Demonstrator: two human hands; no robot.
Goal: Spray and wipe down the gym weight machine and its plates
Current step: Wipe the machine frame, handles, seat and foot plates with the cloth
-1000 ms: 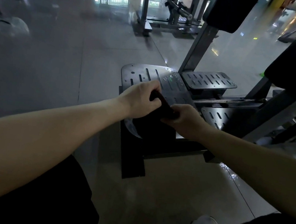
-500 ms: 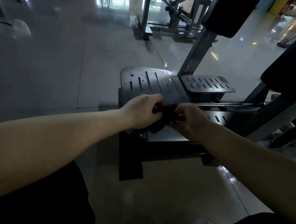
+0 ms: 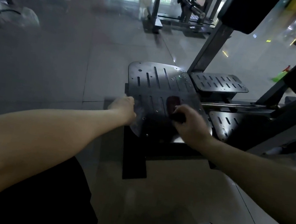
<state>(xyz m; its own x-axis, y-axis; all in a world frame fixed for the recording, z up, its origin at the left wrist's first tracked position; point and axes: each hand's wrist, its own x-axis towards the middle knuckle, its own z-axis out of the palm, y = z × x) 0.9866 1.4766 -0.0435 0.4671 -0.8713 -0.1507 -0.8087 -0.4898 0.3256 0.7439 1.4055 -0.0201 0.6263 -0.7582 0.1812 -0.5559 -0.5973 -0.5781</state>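
At centre frame, right hand (image 3: 191, 124) clutches dark cloth (image 3: 172, 104) against slotted footplate (image 3: 155, 82), left hand (image 3: 122, 108) at its edge (grip indiscernible): apparently the wiping step, next needing strokes across the slots.

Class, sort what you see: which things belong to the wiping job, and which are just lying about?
In the job: dark cloth, gripped by right hand; large footplate, left hand gripping its edge; small footplate; green bottle, likely the spray.
Lying about: grey bag on the floor; far machine.
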